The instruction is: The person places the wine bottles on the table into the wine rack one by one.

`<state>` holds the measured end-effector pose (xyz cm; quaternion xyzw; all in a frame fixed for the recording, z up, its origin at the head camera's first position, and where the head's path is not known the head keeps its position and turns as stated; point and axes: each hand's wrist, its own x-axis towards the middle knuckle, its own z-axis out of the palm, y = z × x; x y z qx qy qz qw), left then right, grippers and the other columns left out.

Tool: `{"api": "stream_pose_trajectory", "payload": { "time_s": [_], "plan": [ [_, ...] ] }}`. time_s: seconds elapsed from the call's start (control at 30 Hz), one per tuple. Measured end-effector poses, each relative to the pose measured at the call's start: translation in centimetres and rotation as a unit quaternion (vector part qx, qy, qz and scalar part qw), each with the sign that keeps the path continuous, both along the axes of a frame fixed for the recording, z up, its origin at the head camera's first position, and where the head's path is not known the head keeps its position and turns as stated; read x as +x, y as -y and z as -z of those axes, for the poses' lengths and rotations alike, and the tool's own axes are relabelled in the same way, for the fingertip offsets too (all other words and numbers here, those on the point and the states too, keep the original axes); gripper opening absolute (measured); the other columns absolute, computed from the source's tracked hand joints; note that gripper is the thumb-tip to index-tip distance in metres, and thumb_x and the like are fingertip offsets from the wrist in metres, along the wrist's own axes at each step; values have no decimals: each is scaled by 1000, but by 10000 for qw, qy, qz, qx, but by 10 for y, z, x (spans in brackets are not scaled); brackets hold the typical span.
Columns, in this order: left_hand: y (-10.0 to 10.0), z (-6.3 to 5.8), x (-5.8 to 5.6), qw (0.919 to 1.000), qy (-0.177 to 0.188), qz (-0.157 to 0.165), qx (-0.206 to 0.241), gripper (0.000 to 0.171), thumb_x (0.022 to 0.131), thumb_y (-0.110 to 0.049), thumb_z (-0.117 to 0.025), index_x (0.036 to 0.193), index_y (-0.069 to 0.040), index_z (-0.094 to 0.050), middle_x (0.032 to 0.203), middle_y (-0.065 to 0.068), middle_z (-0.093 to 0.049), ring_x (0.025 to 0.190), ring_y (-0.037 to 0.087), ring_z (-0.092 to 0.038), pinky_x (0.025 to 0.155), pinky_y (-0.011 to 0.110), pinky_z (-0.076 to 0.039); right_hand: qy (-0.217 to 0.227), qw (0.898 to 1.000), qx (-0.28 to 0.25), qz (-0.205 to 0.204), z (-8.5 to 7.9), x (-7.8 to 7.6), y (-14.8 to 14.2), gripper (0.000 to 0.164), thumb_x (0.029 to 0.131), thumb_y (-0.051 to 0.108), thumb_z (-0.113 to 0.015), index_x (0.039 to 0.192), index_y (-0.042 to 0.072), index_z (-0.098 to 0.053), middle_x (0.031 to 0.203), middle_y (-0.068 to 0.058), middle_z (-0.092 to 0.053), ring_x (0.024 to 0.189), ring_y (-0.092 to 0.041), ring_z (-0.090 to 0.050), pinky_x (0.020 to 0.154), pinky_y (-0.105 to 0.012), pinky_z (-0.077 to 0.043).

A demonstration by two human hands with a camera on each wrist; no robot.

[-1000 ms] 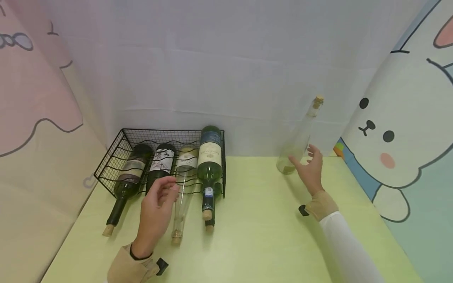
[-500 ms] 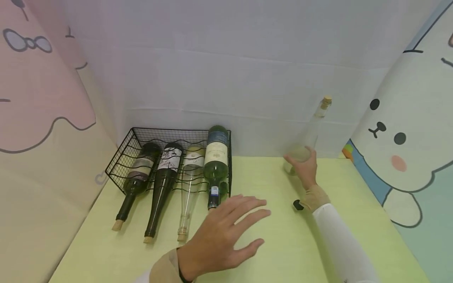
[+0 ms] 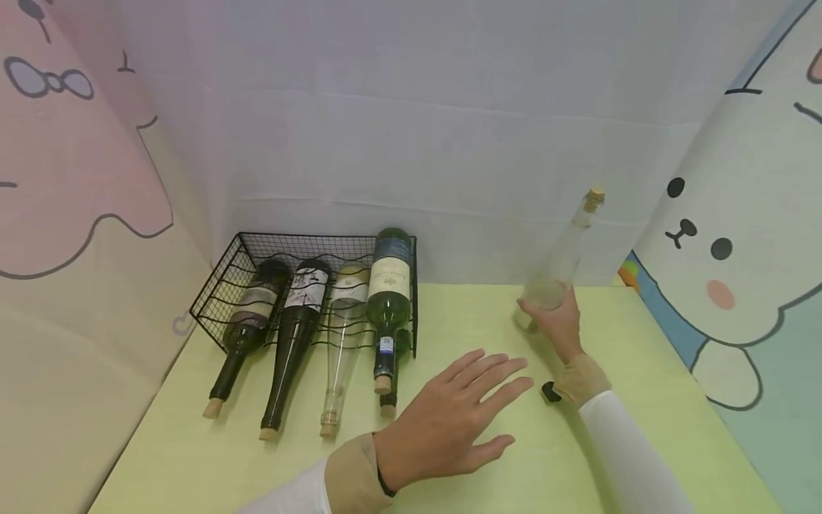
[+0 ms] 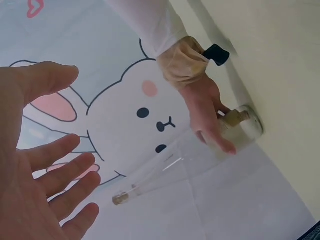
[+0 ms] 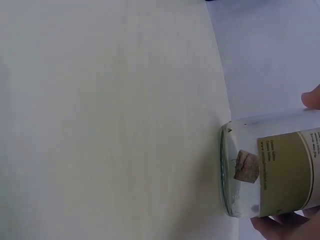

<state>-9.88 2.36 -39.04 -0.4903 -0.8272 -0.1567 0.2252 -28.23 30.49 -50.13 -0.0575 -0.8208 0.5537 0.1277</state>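
Observation:
My right hand [image 3: 561, 321] grips a clear glass bottle [image 3: 570, 246] low on its body, at the back right of the table. The bottle leans to the right, a cork [image 3: 596, 195] in its mouth. In the right wrist view its base is close to the table, with a loose piece of cork [image 5: 247, 166] inside and an olive and cream label [image 5: 285, 172] beside the fingers. My left hand [image 3: 449, 414] hovers over the front middle of the table, fingers spread and holding nothing. The left wrist view shows its palm side [image 4: 30, 185] facing the bottle.
A black wire rack [image 3: 327, 235] stands at the back left. Several corked bottles lie in it with necks toward me: a dark one [image 3: 240, 353], another dark one [image 3: 292, 364], a clear one [image 3: 338, 364] and green ones [image 3: 389, 310]. White cloth [image 3: 475, 178] hangs behind.
My left hand has moved from in front of the rack to the right, its fingers spreading. My right hand has closed round the clear bottle, whose top is now slightly lower.

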Motion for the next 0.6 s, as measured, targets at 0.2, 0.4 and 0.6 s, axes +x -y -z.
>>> {"api": "stream_pose_trajectory", "payload": {
  "time_s": [0.2,0.4,0.6],
  "plan": [
    [-2,5,-1,10000,44,-54,-17,73,86,-46,-69,146,-15,-42,154,4,-37,141,20,-34,119,37,-18,191,9984,369,-390,-6,39,-13,87,80,40,-82,145,11,-33,132,-12,-46,114,-27,-46,87,-38,-43],
    [-2,9,-1,9999,126,-96,-26,72,86,-45,-69,146,-16,-43,153,4,-38,141,20,-35,118,38,-20,327,9950,759,-568,-12,78,-29,81,82,36,-80,145,11,-35,129,-12,-49,108,-23,-47,78,-29,-45],
    [-3,12,-1,9998,124,-142,-53,73,86,-46,-69,147,-16,-41,154,3,-36,140,20,-36,119,36,-16,499,9863,1453,-601,-24,110,-49,80,82,38,-80,145,14,-36,126,-15,-52,95,-22,-54,70,-29,-47]
  ]
}}
